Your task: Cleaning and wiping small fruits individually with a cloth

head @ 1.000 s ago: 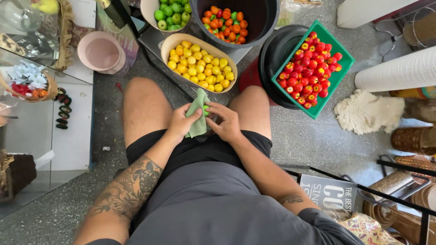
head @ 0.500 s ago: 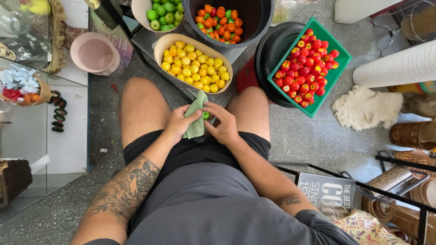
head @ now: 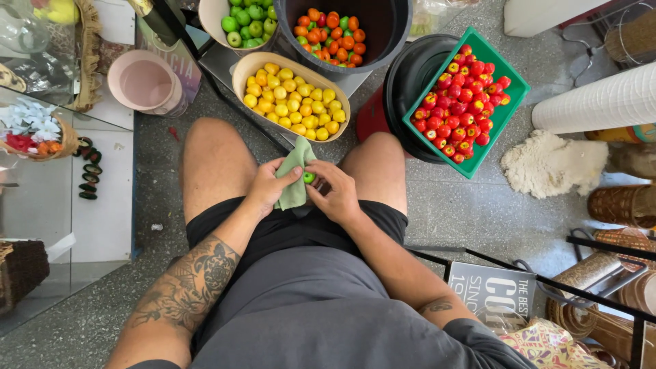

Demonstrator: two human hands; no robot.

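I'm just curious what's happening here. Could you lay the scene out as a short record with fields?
left hand: holds a green cloth
right hand: pinches a small green fruit against the cloth
nearest bowl: tan bowl of yellow fruits
other containers: green tray of red fruits; dark bucket of orange fruits; bowl of green fruits
posture: seated, knees apart, on a speckled floor

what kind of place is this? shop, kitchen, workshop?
Probably a craft or decor shop's floor, not a kitchen. Containers of small colour-sorted fruit-like pieces: a yellow bowl and a green tray of red ones. Woven baskets crowd the right, and a glass display case stands left.
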